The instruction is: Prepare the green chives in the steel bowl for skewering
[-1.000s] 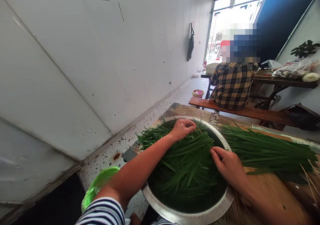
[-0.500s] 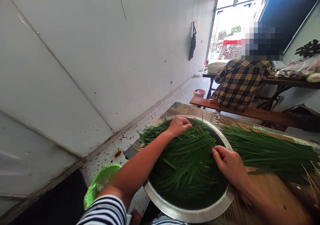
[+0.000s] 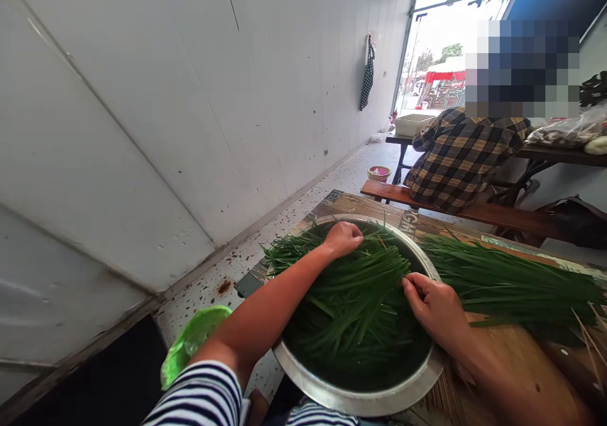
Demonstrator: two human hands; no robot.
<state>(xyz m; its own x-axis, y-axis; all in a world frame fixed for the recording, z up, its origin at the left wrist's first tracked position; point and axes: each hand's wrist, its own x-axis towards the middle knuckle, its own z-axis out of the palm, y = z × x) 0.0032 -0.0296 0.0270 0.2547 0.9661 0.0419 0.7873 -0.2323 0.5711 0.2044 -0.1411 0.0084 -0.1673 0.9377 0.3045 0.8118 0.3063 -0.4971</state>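
Note:
A wide metal basin (image 3: 365, 399) holds a heap of long garlic chives (image 3: 355, 299), their cut ends bunched toward the basin's right side. My left hand (image 3: 345, 239) reaches over the far part of the heap, thumb and fingers pinched on chive blades; what lies within the pinch is partly hidden. At the right rim, my right hand (image 3: 436, 303) is closed, its thumb and forefinger pinching at the chive ends. A thin wooden skewer (image 3: 382, 241) shows among the chives between the hands.
More chives (image 3: 521, 280) lie on the wooden table (image 3: 507, 344) to the right, near loose bamboo skewers (image 3: 588, 337). A green-lined bin (image 3: 190, 344) stands on the floor at left. Ahead, a person in a plaid shirt (image 3: 465, 154) sits on a bench (image 3: 512, 217).
Both hands keep nearly the same place and pinch. The left fingers have curled in slightly. The view has shifted a little, and the seated person's head appears farther right.

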